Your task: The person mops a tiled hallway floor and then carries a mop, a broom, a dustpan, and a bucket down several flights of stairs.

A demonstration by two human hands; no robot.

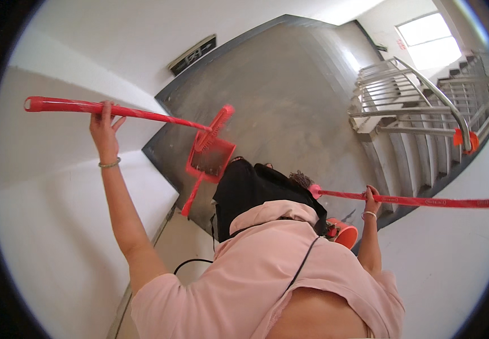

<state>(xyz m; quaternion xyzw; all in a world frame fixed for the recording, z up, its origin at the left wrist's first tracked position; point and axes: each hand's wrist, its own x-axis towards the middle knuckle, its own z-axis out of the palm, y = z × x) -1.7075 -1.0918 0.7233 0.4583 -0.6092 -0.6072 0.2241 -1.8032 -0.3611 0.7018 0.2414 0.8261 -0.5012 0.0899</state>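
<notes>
My left hand (104,129) grips the red handle of a broom (160,118) near its top end. The broom's red bristled head (217,125) overlaps the mouth of a red dustpan (225,150); whether it touches the pan I cannot tell. The dustpan is on the floor before my feet, its red handle (192,197) pointing back towards me. At my right side, my right hand (371,200) is closed around the red pole of a mop (422,201). The mop's grey-brown strands (300,179) hang by my leg, partly hidden behind my black clothing.
An orange bucket (348,235) stands close by my right leg, partly covered by my clothes. Stairs (411,152) with metal railings (401,112) lie to the right. White walls (100,42) edge the grey floor (270,93), and an exit sign (193,55) is mounted low on one.
</notes>
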